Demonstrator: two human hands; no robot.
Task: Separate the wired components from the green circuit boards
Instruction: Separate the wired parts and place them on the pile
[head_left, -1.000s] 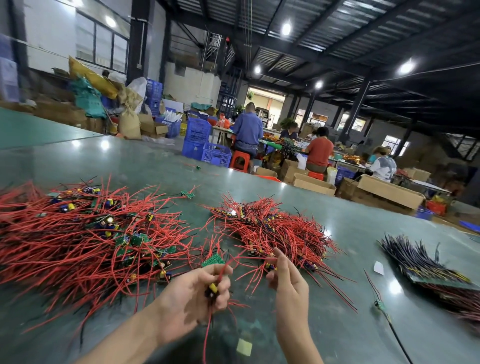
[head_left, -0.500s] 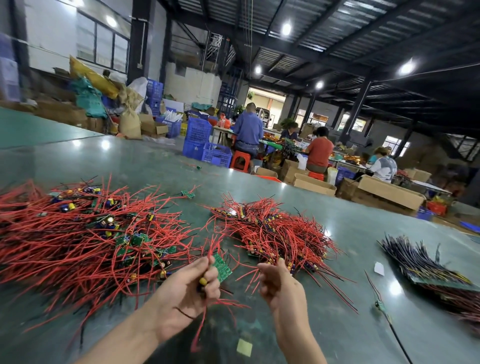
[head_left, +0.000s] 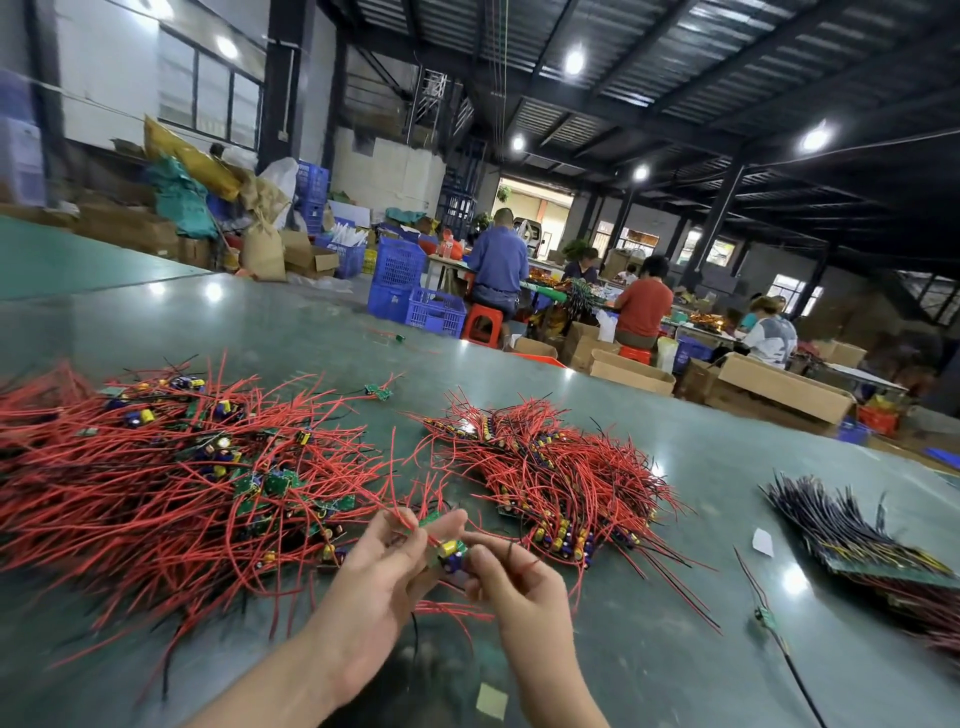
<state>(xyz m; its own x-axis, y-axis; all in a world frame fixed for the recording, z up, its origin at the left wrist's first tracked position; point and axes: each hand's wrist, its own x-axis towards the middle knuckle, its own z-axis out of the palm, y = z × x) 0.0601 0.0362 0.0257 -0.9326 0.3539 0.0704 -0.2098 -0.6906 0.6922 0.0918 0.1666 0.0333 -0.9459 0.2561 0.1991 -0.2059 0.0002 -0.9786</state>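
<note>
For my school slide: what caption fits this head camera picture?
Both hands, left and right, pinch a small board between two red wire piles on a green table.

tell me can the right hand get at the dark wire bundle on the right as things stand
Probably not yet: the right hand is pinching the small board together with the left hand. The table between it and the dark bundle looks open.
</note>
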